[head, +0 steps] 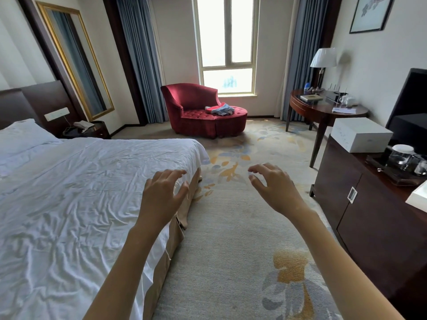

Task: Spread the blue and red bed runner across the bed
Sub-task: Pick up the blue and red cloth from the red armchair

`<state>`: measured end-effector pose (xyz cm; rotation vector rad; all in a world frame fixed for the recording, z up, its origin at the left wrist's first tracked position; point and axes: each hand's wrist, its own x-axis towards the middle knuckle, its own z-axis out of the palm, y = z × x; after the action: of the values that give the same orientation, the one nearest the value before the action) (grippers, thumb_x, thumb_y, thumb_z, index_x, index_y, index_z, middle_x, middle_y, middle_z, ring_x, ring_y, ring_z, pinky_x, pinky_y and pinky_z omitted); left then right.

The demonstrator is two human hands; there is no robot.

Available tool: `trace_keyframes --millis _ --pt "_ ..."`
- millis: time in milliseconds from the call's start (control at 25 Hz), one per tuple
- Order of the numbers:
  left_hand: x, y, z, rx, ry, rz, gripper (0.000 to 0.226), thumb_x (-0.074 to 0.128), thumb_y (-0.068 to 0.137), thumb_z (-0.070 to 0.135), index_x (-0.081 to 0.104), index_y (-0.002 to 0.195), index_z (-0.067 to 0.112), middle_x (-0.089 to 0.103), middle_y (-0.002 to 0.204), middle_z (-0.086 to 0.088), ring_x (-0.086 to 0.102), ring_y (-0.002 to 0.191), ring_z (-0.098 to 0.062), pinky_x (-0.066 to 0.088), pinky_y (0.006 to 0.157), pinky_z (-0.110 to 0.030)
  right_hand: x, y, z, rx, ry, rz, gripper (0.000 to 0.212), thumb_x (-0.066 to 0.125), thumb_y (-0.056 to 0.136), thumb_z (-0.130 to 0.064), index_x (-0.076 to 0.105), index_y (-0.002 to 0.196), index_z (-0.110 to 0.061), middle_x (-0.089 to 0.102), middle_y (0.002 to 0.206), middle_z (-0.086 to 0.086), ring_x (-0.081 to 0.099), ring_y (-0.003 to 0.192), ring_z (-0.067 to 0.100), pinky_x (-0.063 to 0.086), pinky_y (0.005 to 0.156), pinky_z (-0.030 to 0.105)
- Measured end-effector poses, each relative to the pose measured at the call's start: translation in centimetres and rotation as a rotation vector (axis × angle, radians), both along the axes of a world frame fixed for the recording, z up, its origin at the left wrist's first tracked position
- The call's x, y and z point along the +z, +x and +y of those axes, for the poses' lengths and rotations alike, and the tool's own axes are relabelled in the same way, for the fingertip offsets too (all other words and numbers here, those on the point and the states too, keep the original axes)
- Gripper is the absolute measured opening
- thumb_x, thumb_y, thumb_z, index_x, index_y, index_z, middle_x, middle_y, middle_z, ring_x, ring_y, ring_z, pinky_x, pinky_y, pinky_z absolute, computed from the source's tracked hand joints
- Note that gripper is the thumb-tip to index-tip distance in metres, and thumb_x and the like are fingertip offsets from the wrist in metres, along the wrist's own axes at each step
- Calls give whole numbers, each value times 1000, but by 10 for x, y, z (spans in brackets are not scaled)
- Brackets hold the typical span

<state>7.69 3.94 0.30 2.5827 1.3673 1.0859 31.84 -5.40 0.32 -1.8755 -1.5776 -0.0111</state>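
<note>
Blue and red bed runner (219, 109): crumpled heap on the seat of the red velvet chaise (187, 98) below the window (226, 42), well apart from the bed.
Head view: white-sheeted bed (69, 192) at left, sheet wrinkled. Left hand (161, 192) is raised over the bed's near corner, fingers spread and loosely curled, holding nothing. Right hand (275, 188) is out over the patterned carpet (231, 239), fingers loosely curled, also holding nothing. Both hands are far from the runner.

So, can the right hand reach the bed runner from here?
Probably not: the bed runner lies crumpled on the red chair, well beyond the empty right hand. Open carpet lies between, so walk over first.
</note>
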Motion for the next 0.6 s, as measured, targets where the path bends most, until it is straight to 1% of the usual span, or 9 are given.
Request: trace_keyframes --millis 120,280,440,600 --pt "-4 17 26 4 -5 -8 27 55 89 25 60 114 20 66 113 -3 55 110 -22 40 93 -39 -6 17 28 1 19 14 25 47 94 -29 59 113 -20 63 115 0 55 108 20 38 95 38" --pt "-20 47 82 11 -57 -7 27 55 89 24 61 114 18 66 112 -4 56 110 -23 40 94 -40 -21 42 89 38 -17 23 25 47 94 -30 60 113 -19 64 115 1 55 109 20 37 98 40" --pt "-33 83 174 17 -47 -11 26 56 88 23 61 113 17 68 108 -4 59 106 -24 43 91 -41 -33 71 183 47 -16 21 24 47 94 -29 60 112 -19 64 116 1 56 108 21 38 95 39" --pt "-34 125 282 -8 -74 -3 25 57 88 21 61 112 16 69 108 -6 60 104 -25 45 90 -40 -36 111 284 20 -49 18 25 47 94 -29 59 113 -19 64 118 0 56 109 21 38 95 38"
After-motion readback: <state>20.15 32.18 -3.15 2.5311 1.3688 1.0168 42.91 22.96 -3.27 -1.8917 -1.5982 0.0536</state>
